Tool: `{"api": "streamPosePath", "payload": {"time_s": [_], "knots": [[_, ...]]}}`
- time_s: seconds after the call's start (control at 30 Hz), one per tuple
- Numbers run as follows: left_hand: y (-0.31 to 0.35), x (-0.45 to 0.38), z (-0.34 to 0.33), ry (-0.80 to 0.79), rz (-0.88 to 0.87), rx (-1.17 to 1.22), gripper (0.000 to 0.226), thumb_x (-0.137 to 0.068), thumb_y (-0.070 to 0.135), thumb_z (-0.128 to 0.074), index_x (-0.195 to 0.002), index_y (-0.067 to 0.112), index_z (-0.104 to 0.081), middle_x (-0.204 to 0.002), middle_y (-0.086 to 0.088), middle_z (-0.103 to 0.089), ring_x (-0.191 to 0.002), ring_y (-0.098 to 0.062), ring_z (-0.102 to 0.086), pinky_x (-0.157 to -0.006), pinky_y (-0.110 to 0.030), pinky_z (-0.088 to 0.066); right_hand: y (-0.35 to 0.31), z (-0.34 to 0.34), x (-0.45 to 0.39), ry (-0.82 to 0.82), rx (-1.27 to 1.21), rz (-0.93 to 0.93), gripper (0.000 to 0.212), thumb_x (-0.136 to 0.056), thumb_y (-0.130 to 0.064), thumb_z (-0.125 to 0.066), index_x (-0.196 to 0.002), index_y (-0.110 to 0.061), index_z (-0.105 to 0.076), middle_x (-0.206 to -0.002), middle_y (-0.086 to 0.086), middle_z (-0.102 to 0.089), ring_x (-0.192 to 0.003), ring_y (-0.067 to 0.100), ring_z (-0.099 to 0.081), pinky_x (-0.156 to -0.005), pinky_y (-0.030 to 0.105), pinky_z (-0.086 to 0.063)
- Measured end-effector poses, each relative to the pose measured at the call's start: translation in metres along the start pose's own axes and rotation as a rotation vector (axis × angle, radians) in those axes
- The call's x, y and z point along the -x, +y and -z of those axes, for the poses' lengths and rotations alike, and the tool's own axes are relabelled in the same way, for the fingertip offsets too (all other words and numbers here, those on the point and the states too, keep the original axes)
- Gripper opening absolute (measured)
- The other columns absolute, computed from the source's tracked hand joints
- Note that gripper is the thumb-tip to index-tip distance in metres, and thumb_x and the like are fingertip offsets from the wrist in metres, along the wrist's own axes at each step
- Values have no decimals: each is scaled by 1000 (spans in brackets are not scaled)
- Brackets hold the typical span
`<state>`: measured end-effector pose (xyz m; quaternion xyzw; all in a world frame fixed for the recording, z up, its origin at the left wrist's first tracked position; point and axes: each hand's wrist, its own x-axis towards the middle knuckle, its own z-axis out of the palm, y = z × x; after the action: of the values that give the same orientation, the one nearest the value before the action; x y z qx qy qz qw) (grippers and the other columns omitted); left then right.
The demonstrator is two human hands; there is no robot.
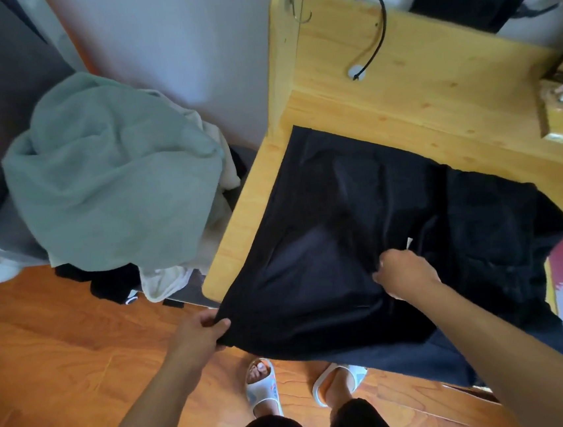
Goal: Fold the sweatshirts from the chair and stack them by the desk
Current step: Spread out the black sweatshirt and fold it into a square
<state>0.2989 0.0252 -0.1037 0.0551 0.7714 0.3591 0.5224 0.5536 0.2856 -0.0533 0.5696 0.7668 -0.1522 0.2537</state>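
Holding: a black sweatshirt (pixel 344 241) is held by both hands on the desk (pixel 417 103), which is taken as the landmark below.
Sweatshirt: it is spread flat over the near left part of the desk, and its lower edge hangs over the front edge of the desk.
Left hand (pixel 200 334): the corner of the sweatshirt is pinched between thumb and curled fingers, just off the front left corner of the desk.
Right hand (pixel 404 273): a fold of the cloth is gripped near the front edge of the desk; the fingers are curled, and a small white tag (pixel 409 243) is seen just beside them.
Second black garment (pixel 501 226): it lies on the desk, touching the right side of the sweatshirt.
Chair (pixel 191 291): it stands left of the desk; only a dark part of it is visible.
Pile (pixel 115 181): a green garment is heaped on the chair, with pale and black cloth under it.
Cable (pixel 377 28): a black one is bent across the back panel of the desk.
Slippers (pixel 264 387): white ones are worn, on the wooden floor (pixel 63 354) before the desk.
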Motion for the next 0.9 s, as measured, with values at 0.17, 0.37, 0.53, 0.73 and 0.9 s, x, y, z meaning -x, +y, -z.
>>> {"api": "streamPosePath", "payload": {"time_s": [0.17, 0.37, 0.53, 0.73, 0.9], "knots": [[6, 7, -5, 40, -34, 35, 20, -102, 9, -58, -100, 13, -77, -93, -6, -77, -96, -28, -72, -84, -40, -59, -89, 61, -95, 341, -142, 341, 26, -99, -12, -46, -116, -14, -66, -115, 12, -59, -103, 38, -61, -84, 40, -49], [9, 9, -6, 64, -51, -1, 28, -103, 20, -59, -86, 23, -81, -87, -7, -77, -83, -27, -74, -86, -44, -56, -143, 99, -245, 385, 58, 418, 49, -104, -30, -44, -147, -7, -35, -144, 20, -43, -128, 43, -41, -103, 49, -37], [0, 19, -12, 192, -67, -13, 26, -98, 8, -65, -77, 16, -78, -76, -3, -75, -68, -13, -70, -66, -18, -51, -160, 117, -292, 471, -124, 380, 35, -103, -26, -52, -125, 1, -55, -130, 25, -54, -122, 43, -51, -95, 46, -43], [-4, 7, -29, 417, -128, 58, 20, -93, 6, -70, -94, 26, -70, -74, 7, -68, -69, -10, -69, -65, -22, -49, -155, 121, -297, 432, -237, 291, 51, -100, -44, -52, -139, -12, -47, -139, 19, -49, -130, 40, -43, -104, 48, -38], [2, 12, -40, 333, -1, 344, 20, -98, 11, -66, -118, 15, -64, -108, -11, -72, -100, -27, -71, -89, -42, -57, -111, 116, -192, 581, -337, 586, 52, -102, -39, -46, -149, -16, -41, -144, 14, -45, -131, 34, -39, -113, 40, -30]]}}
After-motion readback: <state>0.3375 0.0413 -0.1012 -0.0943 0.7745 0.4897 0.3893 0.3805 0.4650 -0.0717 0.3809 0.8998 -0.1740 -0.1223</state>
